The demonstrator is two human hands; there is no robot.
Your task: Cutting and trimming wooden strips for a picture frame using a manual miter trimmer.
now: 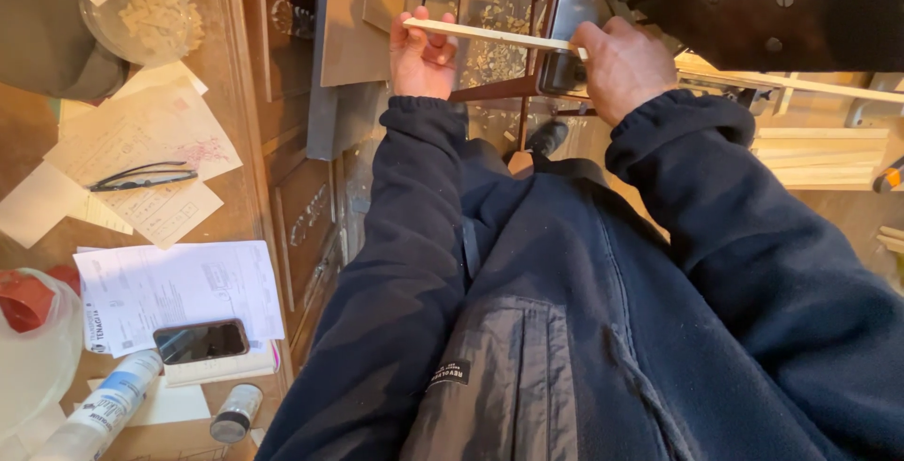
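Note:
A thin pale wooden strip runs level across the upper middle, held at both ends. My left hand grips its left end, fingers curled over the top edge. My right hand pinches the right end, next to a dark machine at the upper right. Both arms wear dark blue fleece sleeves. Below the strip, wood chips litter the floor around a reddish metal frame.
A wooden desk at left carries papers, eyeglasses, a phone, a glue tube, a small jar and a clear bowl of white bits. Pale wood slats lie at right.

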